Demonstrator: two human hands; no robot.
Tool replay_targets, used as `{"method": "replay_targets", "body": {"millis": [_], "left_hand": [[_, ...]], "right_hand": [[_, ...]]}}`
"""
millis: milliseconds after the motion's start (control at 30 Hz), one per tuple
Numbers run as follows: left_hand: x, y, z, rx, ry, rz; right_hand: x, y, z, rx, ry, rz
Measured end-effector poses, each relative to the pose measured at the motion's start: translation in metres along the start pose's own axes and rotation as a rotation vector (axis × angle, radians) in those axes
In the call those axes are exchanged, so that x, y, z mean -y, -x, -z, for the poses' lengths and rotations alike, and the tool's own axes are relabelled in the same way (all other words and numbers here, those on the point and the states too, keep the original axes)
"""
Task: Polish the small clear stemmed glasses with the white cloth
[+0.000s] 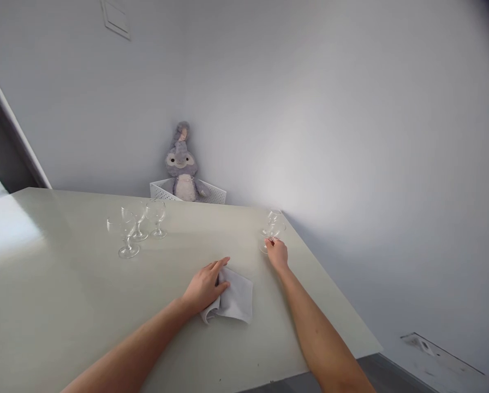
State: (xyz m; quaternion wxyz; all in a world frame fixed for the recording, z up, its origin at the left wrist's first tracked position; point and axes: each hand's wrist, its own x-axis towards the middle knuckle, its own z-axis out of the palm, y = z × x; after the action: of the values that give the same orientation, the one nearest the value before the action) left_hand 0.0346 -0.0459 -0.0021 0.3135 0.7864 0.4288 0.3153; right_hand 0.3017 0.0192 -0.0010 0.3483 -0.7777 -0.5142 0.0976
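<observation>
My right hand (277, 253) is closed at the stem of a clear stemmed glass (275, 227) near the table's right edge. The fingers cover part of the stem, and the foot shows beside them on the table. Just behind stands another clear glass (274, 215), overlapping it in view. My left hand (206, 286) lies on a light grey cloth (238, 295), with index finger and thumb stretched apart. The cloth is spread flat to the right of the hand and curls up at its near left corner.
Several clear stemmed glasses, among them a front one (129, 251) and a right one (158, 233), stand upright on the left of the pale table (76, 305). Behind the table, a grey plush toy (185, 185) sits in a white perforated basket (216, 195). Walls border the far and right sides.
</observation>
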Motion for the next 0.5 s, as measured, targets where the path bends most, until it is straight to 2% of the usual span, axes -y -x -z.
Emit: {"method": "replay_targets", "body": {"millis": [200,500], "left_hand": [[-0.001,0.0,0.001,0.015,-0.01,-0.013],[-0.001,0.001,0.002,0.005,-0.007,-0.01]], "right_hand": [[-0.018,-0.022,0.001,-0.026,0.032,-0.125],[-0.021,-0.032,0.001,-0.026,-0.057,-0.119]]}}
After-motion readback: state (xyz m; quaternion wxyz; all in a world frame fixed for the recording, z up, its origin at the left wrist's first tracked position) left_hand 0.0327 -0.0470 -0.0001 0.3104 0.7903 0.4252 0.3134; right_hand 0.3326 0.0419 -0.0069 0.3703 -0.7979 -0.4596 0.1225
